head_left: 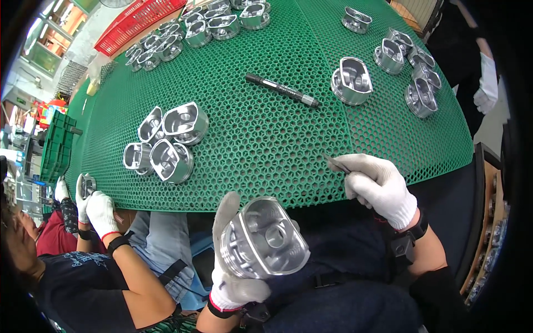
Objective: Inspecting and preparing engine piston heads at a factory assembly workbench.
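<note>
My gloved left hand [230, 283] is closed round a silver metal piston [265, 238], held in front of the table's near edge with its hollow side facing up toward me. To the right, my gloved right hand [380, 186] pinches a small, thin dark blade-like tool [337, 165] over the green mat. Only the pointed tip of that tool shows; the rest is hidden in the fingers. A single piston [352, 81] stands on the mat beyond my right hand. Left of it lies a black marker pen [282, 90].
Green perforated matting [266, 150] covers the table. Several pistons [172, 144] stand in a cluster at left, more [205, 25] at the back and right. A red basket [136, 25] and green crates [57, 147] are farther off. A co-worker's gloved hands [100, 211] hold a piston at left.
</note>
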The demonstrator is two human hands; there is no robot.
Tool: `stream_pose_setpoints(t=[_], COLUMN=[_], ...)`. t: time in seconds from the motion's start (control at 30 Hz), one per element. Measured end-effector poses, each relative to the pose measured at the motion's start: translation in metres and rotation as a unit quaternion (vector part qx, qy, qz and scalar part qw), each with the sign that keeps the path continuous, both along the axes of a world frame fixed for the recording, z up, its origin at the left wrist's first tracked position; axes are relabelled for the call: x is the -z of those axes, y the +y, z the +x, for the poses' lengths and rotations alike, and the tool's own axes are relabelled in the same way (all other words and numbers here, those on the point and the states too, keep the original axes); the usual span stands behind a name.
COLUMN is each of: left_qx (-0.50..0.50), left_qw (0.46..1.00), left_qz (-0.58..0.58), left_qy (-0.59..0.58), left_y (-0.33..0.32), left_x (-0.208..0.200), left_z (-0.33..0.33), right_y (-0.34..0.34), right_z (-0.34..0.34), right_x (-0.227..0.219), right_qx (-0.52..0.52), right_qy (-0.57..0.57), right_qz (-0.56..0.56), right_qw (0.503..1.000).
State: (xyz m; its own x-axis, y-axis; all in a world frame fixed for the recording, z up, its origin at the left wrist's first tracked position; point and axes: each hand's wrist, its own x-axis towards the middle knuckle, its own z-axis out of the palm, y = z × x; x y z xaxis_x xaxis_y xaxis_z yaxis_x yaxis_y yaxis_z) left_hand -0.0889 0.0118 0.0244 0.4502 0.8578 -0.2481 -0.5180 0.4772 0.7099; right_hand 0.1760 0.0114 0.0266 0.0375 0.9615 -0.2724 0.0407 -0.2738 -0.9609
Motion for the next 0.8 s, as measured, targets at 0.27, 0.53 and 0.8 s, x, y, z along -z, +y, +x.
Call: stream_pose_setpoints(t=[0.27,0.53,0.8], left_qx=[-0.075,-0.405,-0.469], left_qw=[0.970,0.656,0.785], left_qz=[0.012,0.344,0.158], left_qy=[-0.230,0.536,0.373], left_y=[0.033,0.076,0.138], left_x=[0.009,0.049,0.081], left_z=[-0.020,-0.114,-0.174], right_y=[-0.003,-0.006,0.002], right_z=[0.001,0.004,0.013], right_x=[-0.001,0.003,-0.011], right_qx=[0.002,-0.034,-0.056], right_qy=[-0.003,-0.053,-0.142], right_qz=[0.010,0.038,0.033], right_qw=[1.000,0.997,0.988])
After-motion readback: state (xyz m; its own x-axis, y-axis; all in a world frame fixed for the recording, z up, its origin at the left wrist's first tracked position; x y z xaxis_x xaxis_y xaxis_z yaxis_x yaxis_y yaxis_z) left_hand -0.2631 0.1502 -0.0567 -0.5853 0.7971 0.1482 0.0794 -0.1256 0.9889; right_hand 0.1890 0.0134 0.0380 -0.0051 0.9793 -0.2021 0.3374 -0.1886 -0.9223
